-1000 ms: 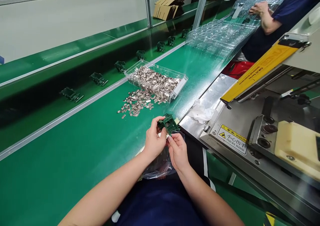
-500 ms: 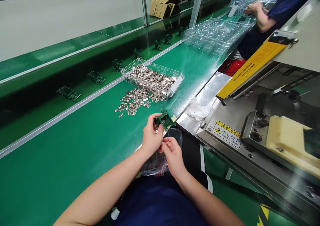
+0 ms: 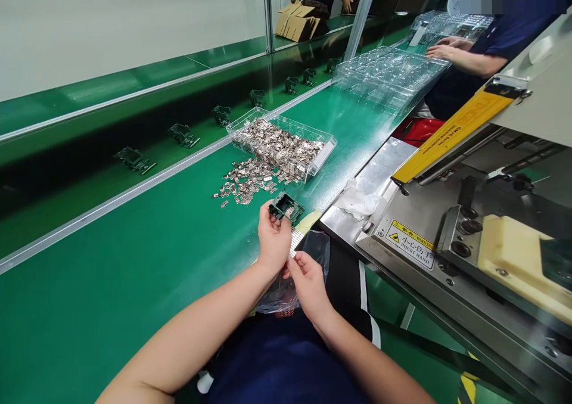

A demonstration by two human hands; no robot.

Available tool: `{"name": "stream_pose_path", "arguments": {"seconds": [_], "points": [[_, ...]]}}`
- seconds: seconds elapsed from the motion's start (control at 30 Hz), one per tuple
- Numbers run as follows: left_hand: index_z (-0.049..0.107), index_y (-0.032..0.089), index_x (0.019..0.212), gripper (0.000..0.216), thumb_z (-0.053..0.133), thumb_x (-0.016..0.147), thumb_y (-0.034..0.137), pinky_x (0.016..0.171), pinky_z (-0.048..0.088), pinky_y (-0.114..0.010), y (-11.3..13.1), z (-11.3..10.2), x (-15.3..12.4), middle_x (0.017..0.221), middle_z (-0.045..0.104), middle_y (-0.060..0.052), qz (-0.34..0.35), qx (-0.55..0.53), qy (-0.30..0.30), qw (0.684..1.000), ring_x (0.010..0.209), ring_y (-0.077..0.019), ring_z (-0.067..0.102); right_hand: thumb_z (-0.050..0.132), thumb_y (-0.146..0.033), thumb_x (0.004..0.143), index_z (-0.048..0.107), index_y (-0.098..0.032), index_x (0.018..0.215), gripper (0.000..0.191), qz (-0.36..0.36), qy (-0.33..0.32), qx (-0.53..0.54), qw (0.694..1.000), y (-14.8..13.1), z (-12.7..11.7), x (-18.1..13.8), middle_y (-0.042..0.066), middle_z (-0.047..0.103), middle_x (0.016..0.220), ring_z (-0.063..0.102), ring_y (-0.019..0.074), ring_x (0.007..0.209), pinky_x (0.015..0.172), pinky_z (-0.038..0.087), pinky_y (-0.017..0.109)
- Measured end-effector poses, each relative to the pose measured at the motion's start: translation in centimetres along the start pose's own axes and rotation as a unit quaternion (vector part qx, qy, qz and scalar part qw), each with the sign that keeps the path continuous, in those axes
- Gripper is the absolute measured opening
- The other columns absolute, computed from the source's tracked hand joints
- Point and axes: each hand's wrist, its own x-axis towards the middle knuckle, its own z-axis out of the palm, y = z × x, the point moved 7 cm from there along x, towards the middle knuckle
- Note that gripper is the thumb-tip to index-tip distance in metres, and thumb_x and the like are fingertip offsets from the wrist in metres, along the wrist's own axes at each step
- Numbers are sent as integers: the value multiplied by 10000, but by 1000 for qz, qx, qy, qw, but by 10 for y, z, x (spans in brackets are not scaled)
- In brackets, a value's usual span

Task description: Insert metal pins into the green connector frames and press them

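My left hand (image 3: 273, 241) is closed round a dark green plastic frame (image 3: 286, 207), which has an open, box-like middle and sits tilted above the fingertips. Just below it, a pale ribbed strip (image 3: 295, 241) runs down between my two hands. My right hand (image 3: 309, 283) pinches the lower end of this strip between thumb and fingers. Under both hands lies a clear plastic bag (image 3: 277, 297) on my lap, partly hidden by my wrists. A bit of yellowish sheet (image 3: 309, 221) shows beside the strip.
A clear tray (image 3: 328, 154) of small metal pieces stands ahead, with loose metal pieces (image 3: 245, 180) spilled before it. Similar frames (image 3: 134, 160) line the dark green belt. Clear blister trays (image 3: 388, 73) and a co-worker's hands (image 3: 440, 49) are farther off. A machine (image 3: 447, 237) stands right.
The green frame has turned in my left hand, showing its dark open middle. More of the ribbed strip shows between my hands. The co-worker's hands have lowered toward the blister trays.
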Motion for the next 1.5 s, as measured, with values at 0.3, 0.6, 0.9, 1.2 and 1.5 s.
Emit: {"name": "stream_pose_path", "arguments": {"seconds": [0.3,0.6,0.9,1.2,1.5], "points": [[469,190,1088,297,570,810,163,698,488,-222,5,5,1,870,597,-15,22,3,-48,999,769,-118,601,554,-393,882,531,-206,743,234,-22,4,-58,998,-8,0,7,-27,512,658,499,140,590,563,459,259],[487,204,1125,326,585,816,170,764,495,-224,-1,5,-1,902,617,-6,35,5,-62,997,821,-114,622,461,-339,893,446,-213,730,207,-20,41,-79,996,7,0,7,-54,459,590,439,117,520,503,371,234],[487,204,1137,341,588,814,166,767,504,-230,-3,5,-1,893,622,-8,28,8,-64,998,831,-122,634,365,-321,844,385,-229,691,180,24,37,-77,996,19,6,9,-92,329,524,328,86,380,377,349,209],[483,191,1101,327,588,794,154,737,507,-226,-2,3,2,873,620,-8,29,-10,-59,998,803,-120,634,514,-381,802,553,-191,701,219,51,-28,-215,975,40,-26,17,-23,551,542,569,142,448,455,463,245],[482,194,1070,307,608,791,179,750,502,-236,9,-4,-2,875,607,-13,23,-52,-61,997,798,-116,617,556,-370,849,554,-203,941,191,-11,-27,-274,961,-21,-47,6,30,692,721,688,223,703,686,530,350]]}}
